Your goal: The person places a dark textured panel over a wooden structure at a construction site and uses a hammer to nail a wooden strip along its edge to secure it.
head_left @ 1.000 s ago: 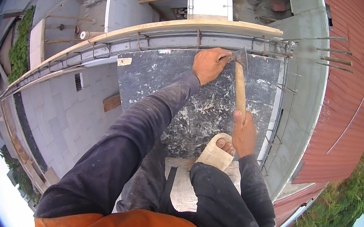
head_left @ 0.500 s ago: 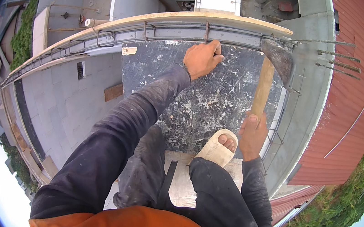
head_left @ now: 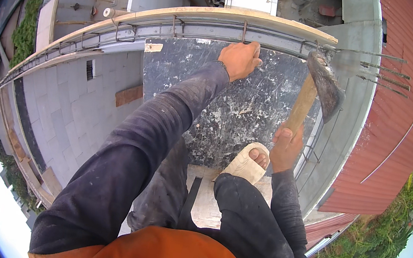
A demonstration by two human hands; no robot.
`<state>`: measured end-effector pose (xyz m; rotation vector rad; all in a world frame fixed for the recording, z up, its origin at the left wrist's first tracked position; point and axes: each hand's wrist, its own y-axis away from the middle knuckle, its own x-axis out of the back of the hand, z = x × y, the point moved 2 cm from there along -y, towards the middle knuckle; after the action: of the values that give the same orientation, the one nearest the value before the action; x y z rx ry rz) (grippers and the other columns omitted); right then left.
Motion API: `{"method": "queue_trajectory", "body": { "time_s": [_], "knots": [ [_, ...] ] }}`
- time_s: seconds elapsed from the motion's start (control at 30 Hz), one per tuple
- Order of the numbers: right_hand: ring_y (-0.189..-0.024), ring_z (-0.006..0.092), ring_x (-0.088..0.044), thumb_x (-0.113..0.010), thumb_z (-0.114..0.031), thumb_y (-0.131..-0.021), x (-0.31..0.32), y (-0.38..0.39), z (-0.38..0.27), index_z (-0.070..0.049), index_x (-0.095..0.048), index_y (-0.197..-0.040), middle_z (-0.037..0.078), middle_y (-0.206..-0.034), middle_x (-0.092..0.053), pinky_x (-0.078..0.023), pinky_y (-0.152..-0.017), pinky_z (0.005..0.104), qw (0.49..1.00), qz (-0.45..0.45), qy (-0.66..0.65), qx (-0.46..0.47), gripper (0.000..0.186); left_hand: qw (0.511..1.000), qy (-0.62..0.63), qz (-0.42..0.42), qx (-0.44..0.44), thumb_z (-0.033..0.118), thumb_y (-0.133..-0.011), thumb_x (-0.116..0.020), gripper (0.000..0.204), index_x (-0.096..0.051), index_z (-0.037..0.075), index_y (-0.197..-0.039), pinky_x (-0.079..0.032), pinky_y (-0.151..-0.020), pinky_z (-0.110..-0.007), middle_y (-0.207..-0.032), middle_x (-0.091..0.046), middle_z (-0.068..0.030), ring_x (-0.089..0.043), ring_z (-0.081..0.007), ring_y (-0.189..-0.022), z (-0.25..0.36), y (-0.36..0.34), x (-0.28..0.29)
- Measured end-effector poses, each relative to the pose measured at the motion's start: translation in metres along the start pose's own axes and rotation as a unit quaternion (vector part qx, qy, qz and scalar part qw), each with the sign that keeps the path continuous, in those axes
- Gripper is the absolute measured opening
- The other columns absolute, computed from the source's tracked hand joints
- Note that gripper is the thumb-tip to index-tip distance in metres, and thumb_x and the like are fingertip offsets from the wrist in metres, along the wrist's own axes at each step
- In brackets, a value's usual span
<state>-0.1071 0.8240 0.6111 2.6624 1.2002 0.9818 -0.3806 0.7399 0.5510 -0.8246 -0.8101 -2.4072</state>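
Observation:
My right hand point(head_left: 287, 149) is wrapped round the wooden handle of a hatchet point(head_left: 305, 101). Its dark, flared metal head tilts above the right far corner of a paint-spattered dark board point(head_left: 229, 116). My left hand point(head_left: 239, 61) is closed near the board's far edge, fingers curled beside the narrow channel. Whatever those fingers may hold is hidden. Below the board's near part, my right foot in a pale sandal point(head_left: 245, 170) rests close to my right wrist.
Along the far side runs a channel with bent steel rebar point(head_left: 173, 25) and a wooden plank point(head_left: 221, 13). Bare rebar ends point(head_left: 385, 74) jut out at the right, before a red corrugated roof point(head_left: 396, 117). A block wall point(head_left: 84, 107) drops away at the left.
The hatchet's head has tipped to the right and its handle leans more. My left hand has shifted slightly right and farther away, still closed. The whole view has moved a little.

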Motion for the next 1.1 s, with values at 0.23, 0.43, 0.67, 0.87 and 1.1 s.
{"method": "queue_trajectory", "body": {
  "time_s": [0.23,0.43,0.67,0.87,1.1],
  "knots": [
    [-0.062,0.0157,-0.058,-0.046,-0.061,-0.108,0.000,-0.021,0.005,-0.004,-0.059,-0.102,0.006,-0.070,-0.057,-0.046,-0.057,0.0355,0.991,-0.069,0.093,-0.074,0.059,1.000,-0.006,0.003,-0.009,0.032,-0.096,-0.071,0.025,-0.064,0.008,-0.101,-0.053,-0.081,-0.052,-0.085,-0.074,-0.0155,-0.073,-0.0392,-0.087,0.001,-0.002,0.002],
    [-0.067,0.0371,-0.063,-0.050,-0.059,-0.107,-0.003,-0.017,0.016,-0.002,-0.061,-0.105,0.019,-0.073,-0.063,-0.048,-0.066,0.0496,0.975,-0.053,0.204,-0.068,0.058,1.000,-0.010,-0.010,-0.008,0.031,-0.098,-0.070,0.025,-0.064,0.008,-0.102,-0.053,-0.082,-0.052,-0.085,-0.074,-0.0163,-0.072,-0.0398,-0.087,0.004,-0.001,0.001],
    [-0.071,0.0405,-0.065,-0.049,-0.064,-0.105,-0.005,-0.006,0.005,-0.001,-0.063,-0.101,0.020,-0.075,-0.065,-0.048,-0.069,0.0518,0.998,-0.004,0.041,-0.055,0.065,1.000,-0.016,-0.003,-0.008,0.032,-0.098,-0.069,0.026,-0.063,0.006,-0.101,-0.052,-0.082,-0.053,-0.085,-0.073,-0.0172,-0.072,-0.0401,-0.088,-0.001,-0.001,0.002],
    [-0.072,0.0389,-0.064,-0.050,-0.065,-0.103,-0.007,-0.013,0.030,0.000,-0.064,-0.103,0.021,-0.078,-0.066,-0.049,-0.071,0.0507,0.978,-0.091,0.117,-0.148,0.067,0.999,-0.043,-0.005,-0.005,0.028,-0.099,-0.066,0.023,-0.064,0.006,-0.105,-0.052,-0.082,-0.051,-0.091,-0.073,-0.0172,-0.072,-0.0375,-0.091,0.000,-0.003,0.007],
    [-0.062,0.0091,-0.062,-0.080,-0.018,-0.094,0.002,0.055,0.004,-0.001,-0.070,-0.101,0.005,-0.077,-0.068,-0.047,-0.050,0.0268,0.941,-0.005,-0.225,-0.254,0.021,0.841,0.503,-0.129,0.150,0.012,-0.103,-0.049,0.026,-0.059,0.002,-0.125,-0.055,-0.087,-0.039,-0.109,-0.072,-0.0133,-0.070,-0.0248,-0.102,0.049,0.093,-0.059]
  ]
}}
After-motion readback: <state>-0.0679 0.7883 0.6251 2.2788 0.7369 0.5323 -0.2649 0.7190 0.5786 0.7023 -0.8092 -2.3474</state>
